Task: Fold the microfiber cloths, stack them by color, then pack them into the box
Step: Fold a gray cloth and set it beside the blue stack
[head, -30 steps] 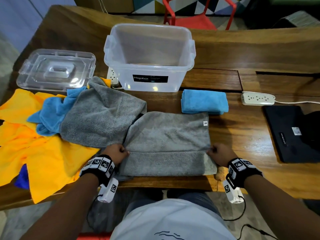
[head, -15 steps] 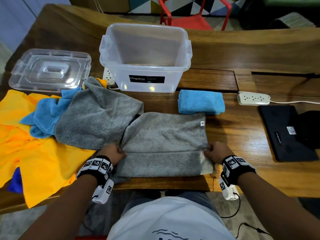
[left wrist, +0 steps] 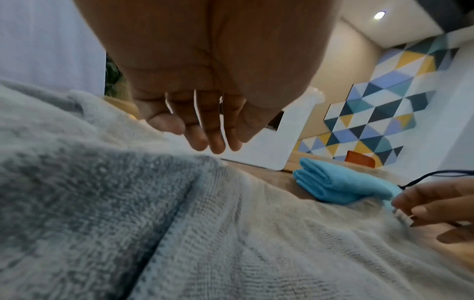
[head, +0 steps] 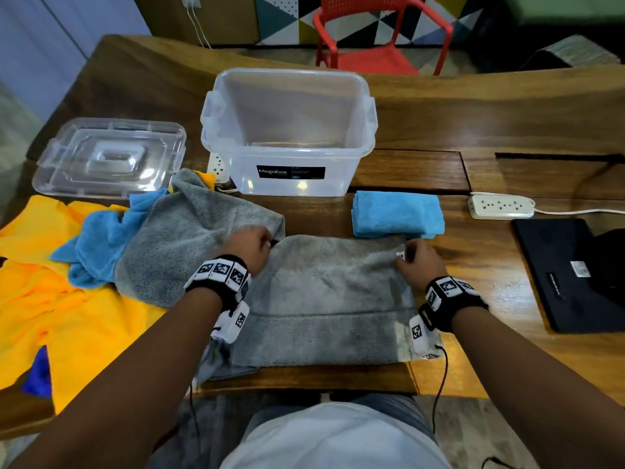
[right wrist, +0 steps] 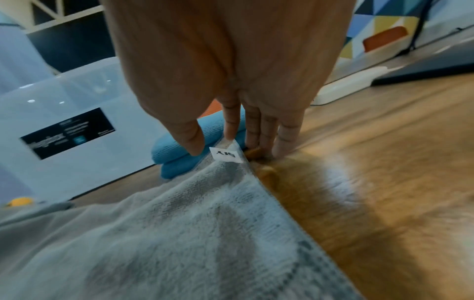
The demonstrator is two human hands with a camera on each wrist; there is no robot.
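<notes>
A: Both our hands are out at the far corners of the grey cloth [head: 324, 292], which lies flat on the table [head: 507, 130] just in front of us, its near edge at the table's lip.

B: Our right hand [head: 421, 265] is at the far right corner, by the little white tag [right wrist: 227, 155]. On the wrist view the thumb and forefinger close in around that tag, the other fingers straight down onto the wood. It reads as a pinch on the corner.

A: And the left hand [head: 252, 247]?

B: At the far left corner, fingers loosely curved and hanging just above the cloth on the wrist view. We see nothing gripped there.

A: So where do we stand overall?

B: Early, we'd judge. One blue cloth [head: 397, 214] sits folded just beyond the grey one, right beside the clear box [head: 287, 137]. That's the only finished fold we can see.

A: The box holds nothing yet, and its lid [head: 108, 157] lies off to the left.

B: Left of us there's a loose heap: a second grey cloth [head: 189, 238], a crumpled blue one [head: 98, 242], yellow cloths [head: 67, 316]. All of that looks unfolded, and stacking by colour and packing are still to come.
</notes>
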